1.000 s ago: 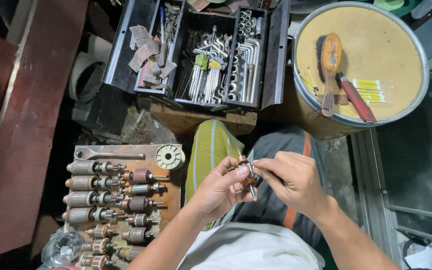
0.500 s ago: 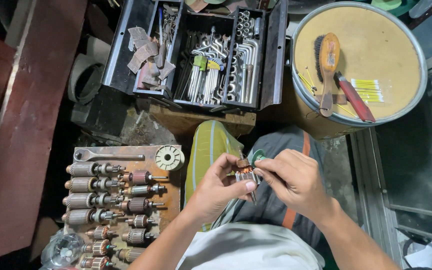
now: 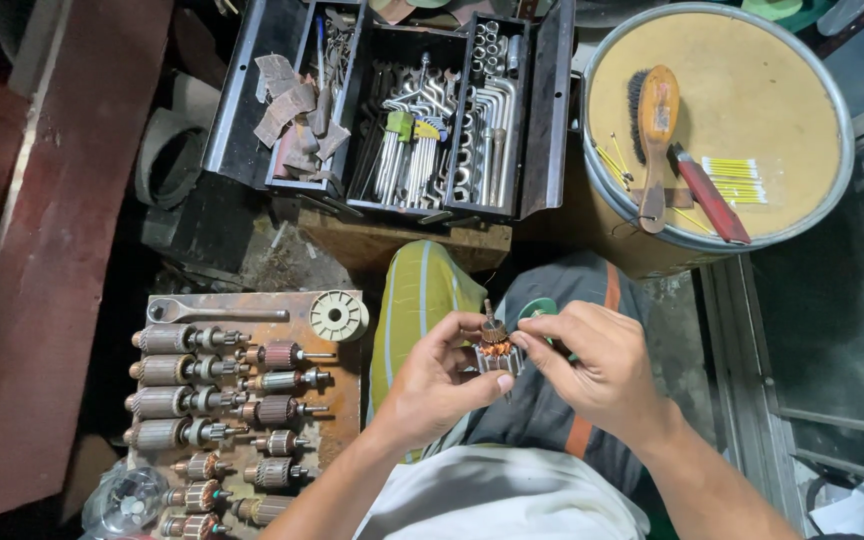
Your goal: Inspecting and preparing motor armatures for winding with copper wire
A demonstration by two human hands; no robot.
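Note:
A small motor armature (image 3: pixel 495 347) with copper windings and a thin shaft is held upright above my lap. My left hand (image 3: pixel 439 380) grips its lower body from the left. My right hand (image 3: pixel 592 365) pinches its top from the right with thumb and forefinger. Both hands touch the part; its lower end is hidden by my fingers. Beneath them are my dark shorts with an orange stripe and a yellow-green cloth (image 3: pixel 420 295).
A rusty board (image 3: pixel 347 400) at left carries several armatures in rows, a wrench (image 3: pixel 214 312) and a pale spool (image 3: pixel 338 316). An open black toolbox (image 3: pixel 404 105) with hex keys and sockets stands ahead. A round drum lid (image 3: pixel 752 90) holds a brush and a red tool.
The armature has been turned more upright between my hands, with its shaft now pointing up. My hands stay in about the same place above my lap.

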